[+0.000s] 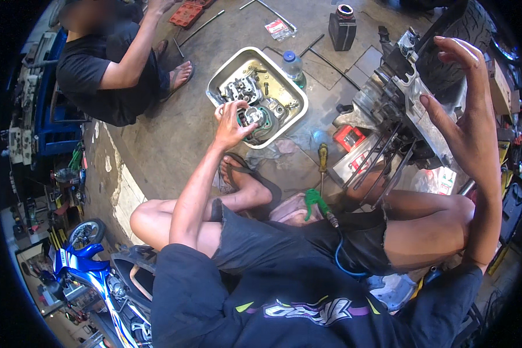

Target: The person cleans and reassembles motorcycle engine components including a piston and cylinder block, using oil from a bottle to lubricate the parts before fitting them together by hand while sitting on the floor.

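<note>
My left hand (231, 126) reaches over the near left side of a white basin (300, 119). Its thumb and fingers close round a small round silver metal part (254, 118). In the basin lie a metal engine head (243, 91), a green gasket and several bolts and small parts. My right hand (464, 110) is raised in the air at the right, fingers curved and apart from the thumb, with nothing in it. Close by it, and lower, stands an engine block (409, 95) with long studs pointing toward me.
Between my legs are a green air blow gun (315, 203) on a blue hose and a yellow-handled screwdriver (323, 156). A capped bottle (293, 68) touches the basin. A black container (343, 28) stands behind. Another person (107, 64) sits at the far left. A blue motorcycle (84, 264) stands lower left.
</note>
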### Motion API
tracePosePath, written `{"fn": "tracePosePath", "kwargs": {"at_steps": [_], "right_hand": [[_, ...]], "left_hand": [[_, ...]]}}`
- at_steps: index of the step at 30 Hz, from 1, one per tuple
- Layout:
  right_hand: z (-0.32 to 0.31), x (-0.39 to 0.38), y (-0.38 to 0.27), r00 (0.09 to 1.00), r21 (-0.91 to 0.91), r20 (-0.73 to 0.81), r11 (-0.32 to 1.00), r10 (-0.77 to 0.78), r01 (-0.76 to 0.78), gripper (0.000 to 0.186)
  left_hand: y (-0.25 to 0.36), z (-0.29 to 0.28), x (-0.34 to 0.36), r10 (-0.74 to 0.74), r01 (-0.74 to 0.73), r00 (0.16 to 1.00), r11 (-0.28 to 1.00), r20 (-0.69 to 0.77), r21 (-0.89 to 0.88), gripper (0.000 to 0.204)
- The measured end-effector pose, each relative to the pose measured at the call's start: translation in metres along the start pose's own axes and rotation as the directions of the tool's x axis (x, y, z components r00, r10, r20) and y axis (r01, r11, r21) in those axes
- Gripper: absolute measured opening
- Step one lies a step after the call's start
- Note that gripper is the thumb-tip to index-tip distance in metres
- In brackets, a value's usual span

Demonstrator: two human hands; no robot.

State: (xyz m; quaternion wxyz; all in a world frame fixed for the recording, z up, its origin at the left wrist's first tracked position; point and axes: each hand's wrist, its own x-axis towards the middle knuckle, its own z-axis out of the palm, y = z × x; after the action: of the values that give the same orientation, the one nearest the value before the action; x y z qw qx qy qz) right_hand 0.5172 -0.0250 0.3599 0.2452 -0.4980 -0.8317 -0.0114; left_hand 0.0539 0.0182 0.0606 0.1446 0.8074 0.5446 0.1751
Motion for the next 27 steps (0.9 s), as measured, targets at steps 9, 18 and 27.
{"fn": "tracePosePath", "kwargs": {"at_steps": [9,18,27], "right_hand": [[-0.0012,-0.0008,-0.0022,0.999,-0.017,0.025,0.999,0.035,-0.034,0.072],[-0.0013,-0.0011,-0.0023,0.999,-0.024,0.040,0.999,0.031,-0.030,0.075],[-0.0021,-0.0022,-0.0008,0.998,-0.039,0.055,0.999,0.020,-0.018,0.078]], "left_hand": [[-0.0021,0.0040,-0.0007,-0.013,0.013,1.000,1.000,0.000,-0.001,0.071],[-0.0050,0.0056,-0.0025,-0.039,0.040,0.999,0.998,0.019,-0.048,0.077],[-0.0043,0.0097,-0.0046,-0.069,0.070,0.997,0.996,0.024,-0.061,0.089]]}}
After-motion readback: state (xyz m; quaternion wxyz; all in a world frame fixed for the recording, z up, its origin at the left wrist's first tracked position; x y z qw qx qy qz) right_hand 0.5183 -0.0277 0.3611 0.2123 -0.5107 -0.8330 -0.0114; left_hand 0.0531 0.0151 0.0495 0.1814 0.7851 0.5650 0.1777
